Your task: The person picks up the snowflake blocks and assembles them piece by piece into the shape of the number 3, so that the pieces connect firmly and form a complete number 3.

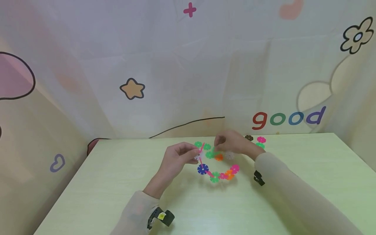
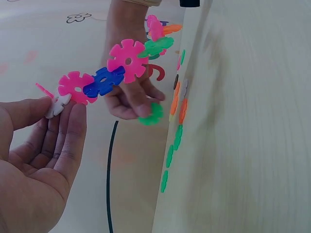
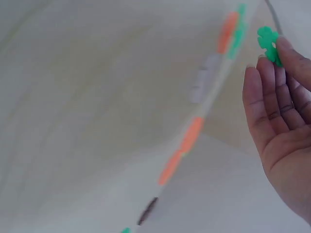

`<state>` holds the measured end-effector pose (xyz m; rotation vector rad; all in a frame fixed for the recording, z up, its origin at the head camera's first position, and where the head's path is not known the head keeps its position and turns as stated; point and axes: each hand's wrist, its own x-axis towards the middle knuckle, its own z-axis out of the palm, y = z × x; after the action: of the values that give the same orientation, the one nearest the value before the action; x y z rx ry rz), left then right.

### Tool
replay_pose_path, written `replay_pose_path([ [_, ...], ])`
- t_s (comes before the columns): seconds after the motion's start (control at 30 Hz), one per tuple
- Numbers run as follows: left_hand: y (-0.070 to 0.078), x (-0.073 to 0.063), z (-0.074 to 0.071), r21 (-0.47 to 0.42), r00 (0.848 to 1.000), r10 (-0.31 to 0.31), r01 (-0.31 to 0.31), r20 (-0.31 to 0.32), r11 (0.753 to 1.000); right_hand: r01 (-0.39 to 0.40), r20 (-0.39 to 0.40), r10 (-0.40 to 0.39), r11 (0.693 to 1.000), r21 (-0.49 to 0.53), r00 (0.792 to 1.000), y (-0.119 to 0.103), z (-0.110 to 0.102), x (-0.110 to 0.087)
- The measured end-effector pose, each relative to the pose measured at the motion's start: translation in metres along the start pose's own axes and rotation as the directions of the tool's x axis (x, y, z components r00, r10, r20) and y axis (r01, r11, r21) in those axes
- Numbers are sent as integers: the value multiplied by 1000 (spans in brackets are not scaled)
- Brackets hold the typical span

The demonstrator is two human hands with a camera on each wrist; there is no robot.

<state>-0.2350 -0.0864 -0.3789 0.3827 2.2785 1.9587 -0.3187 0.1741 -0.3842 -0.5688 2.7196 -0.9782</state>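
Head view: above the table [image 1: 117,182], the left hand [image 1: 178,159] holds up one end of a flower-disc chain [image 1: 215,177], which curves on the near side of the right hand [image 1: 230,142] — loose discs [image 1: 207,147] lie near the back edge. Left wrist view: thumb and fingers pinch a white disc [image 2: 57,107], then come a pink disc [image 2: 73,88] and a blue disc [image 2: 103,81]. Right wrist view: I see the right hand pinching one green disc [image 3: 267,43].
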Motion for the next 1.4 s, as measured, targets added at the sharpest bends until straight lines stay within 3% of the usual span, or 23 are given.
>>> replay_pose_path([
  [0.17, 0, 1, 1, 14, 1000, -5, 5, -5, 1000, 52, -94, -39, 989, 137, 995, -13, -11, -13],
  [0.5, 0, 1, 3, 10, 1000, 9, -9, -5, 1000, 160, -285, -87, 956, 246, 955, -36, -18, -41],
  [0.7, 0, 1, 4, 6, 1000, 16, -16, -4, 1000, 168, -320, -58, 929, 329, 946, -41, -14, -51],
  [0.93, -1, 1, 4, 12, 1000, 14, -14, -5, 1000, 186, -343, -58, 916, 355, 937, -45, -11, -55],
  [1.17, -2, 0, 4, 9, 1000, 16, -16, -3, 1000, 225, -361, -95, 914, 337, 928, -48, -4, -53],
  [1.4, -2, 0, 5, 7, 999, 33, -33, -15, 999, 224, -352, -103, 920, 322, 930, -49, -2, -53],
])
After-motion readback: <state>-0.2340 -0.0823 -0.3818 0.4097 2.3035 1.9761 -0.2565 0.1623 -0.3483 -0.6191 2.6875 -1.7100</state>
